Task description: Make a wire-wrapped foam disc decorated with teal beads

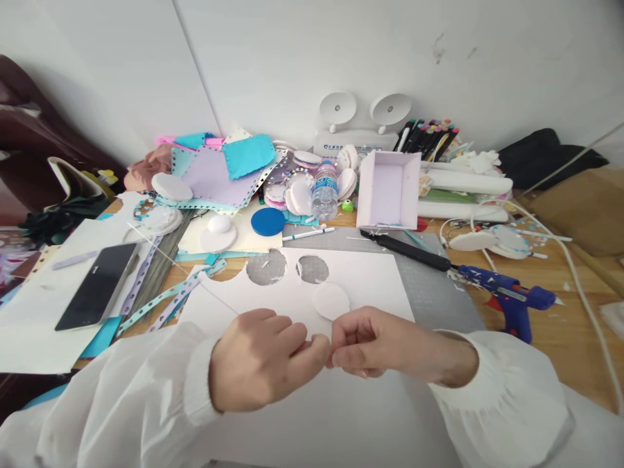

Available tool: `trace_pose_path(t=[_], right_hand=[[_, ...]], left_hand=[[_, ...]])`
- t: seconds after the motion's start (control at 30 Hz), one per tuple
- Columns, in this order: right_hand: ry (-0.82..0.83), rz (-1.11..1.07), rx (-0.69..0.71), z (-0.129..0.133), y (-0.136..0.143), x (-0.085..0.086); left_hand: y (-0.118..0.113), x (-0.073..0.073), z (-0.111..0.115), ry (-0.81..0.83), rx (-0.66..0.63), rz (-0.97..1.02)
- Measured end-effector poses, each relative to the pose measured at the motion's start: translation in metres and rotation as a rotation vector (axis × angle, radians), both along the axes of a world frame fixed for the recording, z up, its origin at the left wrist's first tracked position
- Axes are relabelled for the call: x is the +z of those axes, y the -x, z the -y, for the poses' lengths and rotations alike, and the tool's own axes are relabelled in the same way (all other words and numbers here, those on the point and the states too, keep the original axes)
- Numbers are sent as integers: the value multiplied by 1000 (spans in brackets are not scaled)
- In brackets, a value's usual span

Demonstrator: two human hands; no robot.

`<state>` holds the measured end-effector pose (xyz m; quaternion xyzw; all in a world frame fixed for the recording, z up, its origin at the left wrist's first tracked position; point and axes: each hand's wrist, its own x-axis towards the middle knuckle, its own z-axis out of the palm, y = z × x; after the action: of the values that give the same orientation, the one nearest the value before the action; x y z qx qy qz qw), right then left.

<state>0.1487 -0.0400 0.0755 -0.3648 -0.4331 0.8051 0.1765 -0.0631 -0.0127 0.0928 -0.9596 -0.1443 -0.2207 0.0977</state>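
My left hand (273, 357) and my right hand (373, 344) meet fingertip to fingertip above a white sheet (375, 276). Fingers are curled and pinched on both; whatever they grip is too small or hidden to make out. A thin white strand (217, 297) runs from beside my left hand toward the upper left. Just behind my right fingers is a white paper disc (331, 301). Two round holes show in the sheet, with the grey mat (433, 292) visible beneath.
A blue glue gun (511, 292) and a black pen-like tool (414, 252) lie at right. Behind stand a water bottle (325, 195) and an open pale box (390, 188). At left are a phone (97, 286) and patterned strips (160, 302). A blue disc (268, 221) lies behind the sheet.
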Motion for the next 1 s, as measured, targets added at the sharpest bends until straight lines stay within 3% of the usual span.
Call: trace_pose_path(t=[0.07, 0.13, 0.2, 0.27, 0.33, 0.37, 0.43, 0.47, 0.53, 0.57, 0.63, 0.7, 0.77, 0.8, 0.87, 0.93, 1.0], right_hand=[[-142, 122, -22, 4, 3, -1], [-417, 303, -57, 10, 6, -3], [-900, 544, -91, 15, 8, -4], [-1520, 768, -108, 16, 8, -4], [-2043, 858, -106, 11, 5, -2], [-2213, 844, -105, 8, 2, 0], [-2369, 776, -109, 1, -4, 2], [-2370, 746, -113, -2, -7, 2], [-2211, 700, -162, -3, -11, 1], [-2037, 669, -200, -3, -11, 1], [-1497, 570, -268, -1, -11, 2], [-835, 419, -275, -2, -8, 5], [-264, 249, -182, -5, -5, 8], [-54, 167, -119, -7, -3, 9], [212, 29, 9, -10, 0, 8], [327, -67, 84, -11, 4, 5], [358, -131, 103, -9, 6, 0]], left_hand=[[1, -1, 0, 98, 10, -53], [3, -4, 0, 217, 27, -102], [5, -6, -1, 354, 57, -108], [5, -3, -1, 522, 101, -75], [4, 3, -2, 711, 158, -32], [3, 8, -2, 802, 185, -19], [1, 15, -3, 947, 207, -16], [1, 17, -3, 986, 202, -21], [2, 18, -4, 948, 190, -25], [3, 16, -4, 852, 177, -16], [7, 11, -6, 523, 147, -9], [10, 5, -8, 141, 71, -12], [12, 1, -11, -133, -20, -6], [12, 0, -11, -223, -64, 15], [13, -1, -12, -350, -150, 67], [13, 0, -11, -420, -212, 124], [14, 1, -9, -251, -146, 113]])
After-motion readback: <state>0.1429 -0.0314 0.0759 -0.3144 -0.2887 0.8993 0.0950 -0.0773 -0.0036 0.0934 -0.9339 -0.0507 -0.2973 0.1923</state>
